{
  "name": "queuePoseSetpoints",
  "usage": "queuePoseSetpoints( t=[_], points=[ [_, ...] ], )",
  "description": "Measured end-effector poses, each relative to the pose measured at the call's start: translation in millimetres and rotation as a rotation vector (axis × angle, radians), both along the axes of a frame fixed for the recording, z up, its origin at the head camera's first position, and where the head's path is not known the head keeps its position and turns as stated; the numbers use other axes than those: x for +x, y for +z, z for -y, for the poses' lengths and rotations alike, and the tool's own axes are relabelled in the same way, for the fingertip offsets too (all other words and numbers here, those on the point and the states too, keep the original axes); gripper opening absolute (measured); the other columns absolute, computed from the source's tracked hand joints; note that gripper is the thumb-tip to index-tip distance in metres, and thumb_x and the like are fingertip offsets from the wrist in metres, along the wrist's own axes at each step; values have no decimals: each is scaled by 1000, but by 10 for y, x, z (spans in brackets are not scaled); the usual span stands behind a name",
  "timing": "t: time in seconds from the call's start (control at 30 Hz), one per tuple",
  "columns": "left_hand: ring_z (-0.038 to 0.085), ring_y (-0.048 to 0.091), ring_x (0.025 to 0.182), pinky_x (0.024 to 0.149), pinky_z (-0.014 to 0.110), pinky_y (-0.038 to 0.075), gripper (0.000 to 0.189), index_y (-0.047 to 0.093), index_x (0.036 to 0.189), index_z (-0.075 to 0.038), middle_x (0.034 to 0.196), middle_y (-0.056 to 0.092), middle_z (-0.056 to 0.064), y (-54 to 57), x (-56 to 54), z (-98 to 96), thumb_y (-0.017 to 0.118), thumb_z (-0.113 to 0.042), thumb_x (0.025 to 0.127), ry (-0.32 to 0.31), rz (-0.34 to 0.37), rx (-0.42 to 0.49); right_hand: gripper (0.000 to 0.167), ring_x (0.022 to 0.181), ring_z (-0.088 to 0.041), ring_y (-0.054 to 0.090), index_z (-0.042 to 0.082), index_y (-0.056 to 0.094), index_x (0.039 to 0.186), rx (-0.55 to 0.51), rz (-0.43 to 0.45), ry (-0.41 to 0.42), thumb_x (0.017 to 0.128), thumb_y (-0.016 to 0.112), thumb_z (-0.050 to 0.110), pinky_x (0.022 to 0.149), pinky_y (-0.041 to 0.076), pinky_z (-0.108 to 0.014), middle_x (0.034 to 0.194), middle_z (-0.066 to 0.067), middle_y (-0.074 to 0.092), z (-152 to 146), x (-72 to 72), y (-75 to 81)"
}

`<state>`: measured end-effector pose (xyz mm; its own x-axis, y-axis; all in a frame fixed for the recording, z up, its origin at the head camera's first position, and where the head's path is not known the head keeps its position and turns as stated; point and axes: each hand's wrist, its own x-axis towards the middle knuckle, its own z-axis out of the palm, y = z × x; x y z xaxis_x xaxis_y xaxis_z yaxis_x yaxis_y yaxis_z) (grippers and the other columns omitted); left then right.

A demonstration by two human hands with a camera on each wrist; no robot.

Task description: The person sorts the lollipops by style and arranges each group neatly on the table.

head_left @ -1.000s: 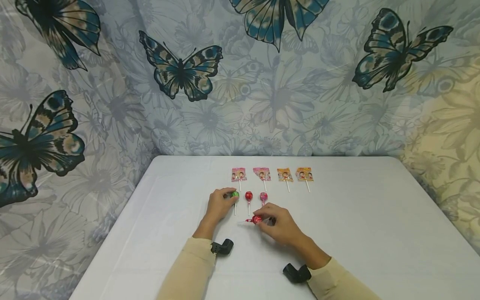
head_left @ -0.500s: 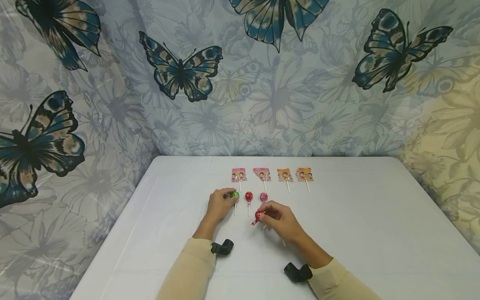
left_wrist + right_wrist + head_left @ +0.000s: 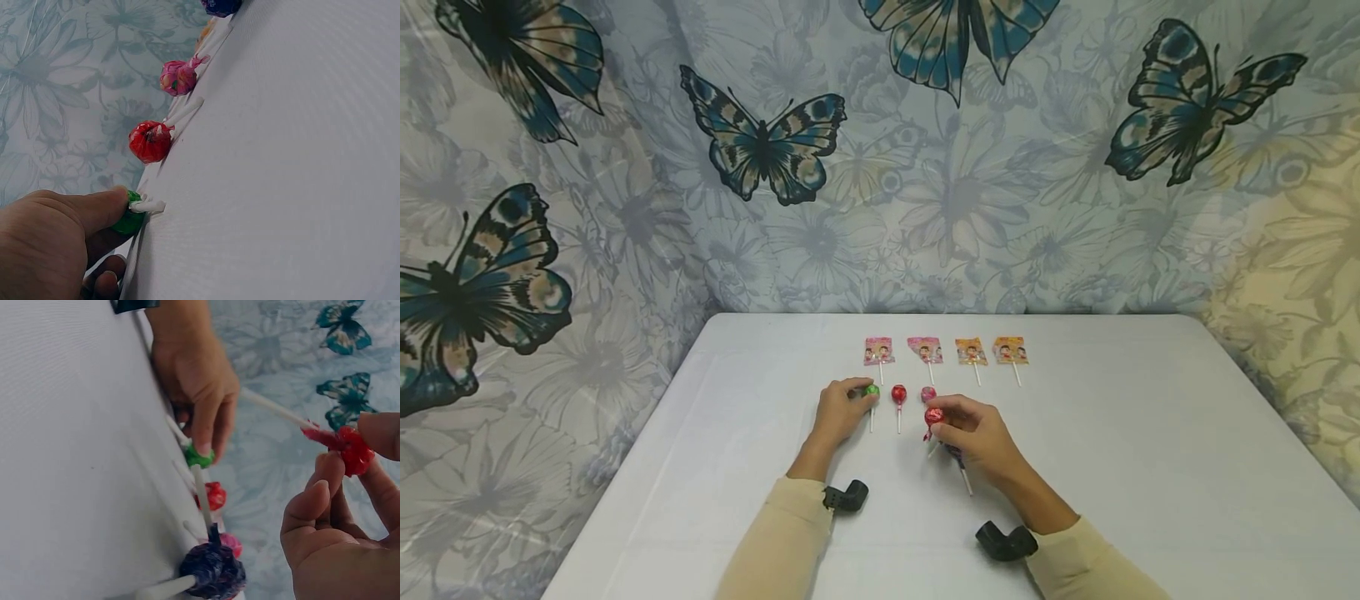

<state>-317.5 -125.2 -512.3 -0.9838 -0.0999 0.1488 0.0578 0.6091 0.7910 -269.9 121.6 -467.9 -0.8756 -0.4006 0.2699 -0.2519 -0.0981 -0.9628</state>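
In the head view my left hand (image 3: 841,408) pinches the green head of a lollipop (image 3: 128,222) between thumb and finger; its white stick points toward me. My right hand (image 3: 981,429) holds a red lollipop (image 3: 934,415) by its wrapped head, raised off the table in the right wrist view. Beside the green one lie another red lollipop (image 3: 899,394) and a pink lollipop (image 3: 928,394). Below the right hand is a dark blue wrapper (image 3: 212,570), partly hidden in the head view; two white sticks stand out there, and I cannot tell whether it is one lollipop or two.
Behind the row, flat-packed lollipops lie in a line: pink packets (image 3: 878,350) at left, orange packets (image 3: 1011,350) at right. All sit on a white table (image 3: 760,367). A butterfly-patterned cloth (image 3: 865,242) hangs behind it. Each wrist wears a black camera.
My right hand has moved slightly right and away from me, turning the red lollipop from sideways to head-up. A dark blue lollipop shows beneath it. My left hand stays on the green one.
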Motion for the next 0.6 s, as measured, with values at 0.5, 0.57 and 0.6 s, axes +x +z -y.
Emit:
queuePoseSetpoints(
  t=[0.5, 0.57, 0.6],
  points=[
    [21, 56, 94, 81, 40, 47, 27, 73, 112, -12, 101, 60, 6, 28, 9, -7, 75, -17, 85, -1, 2, -1, 26, 96, -29, 66, -5, 64, 114, 77, -95, -91, 89, 68, 2, 80, 53, -32, 111, -14, 64, -274, -89, 108],
    [21, 56, 93, 81, 39, 47, 27, 73, 112, -12, 100, 60, 6, 26, 6, -7, 75, -17, 85, -2, 4, -1, 27, 95, -27, 67, -6, 64, 114, 74, -100, -93, 89, 68, 1, 80, 53, -32, 110, -15, 64, -322, -116, 126],
    [21, 56, 93, 81, 40, 47, 27, 73, 112, -12, 100, 60, 6, 28, 9, -6, 75, -17, 85, -2, 4, -1, 27, 94, -25, 67, -7, 63, 115, 74, -105, -94, 89, 67, 0, 80, 53, -31, 109, -17, 64, -347, -131, 134]
  ],
)
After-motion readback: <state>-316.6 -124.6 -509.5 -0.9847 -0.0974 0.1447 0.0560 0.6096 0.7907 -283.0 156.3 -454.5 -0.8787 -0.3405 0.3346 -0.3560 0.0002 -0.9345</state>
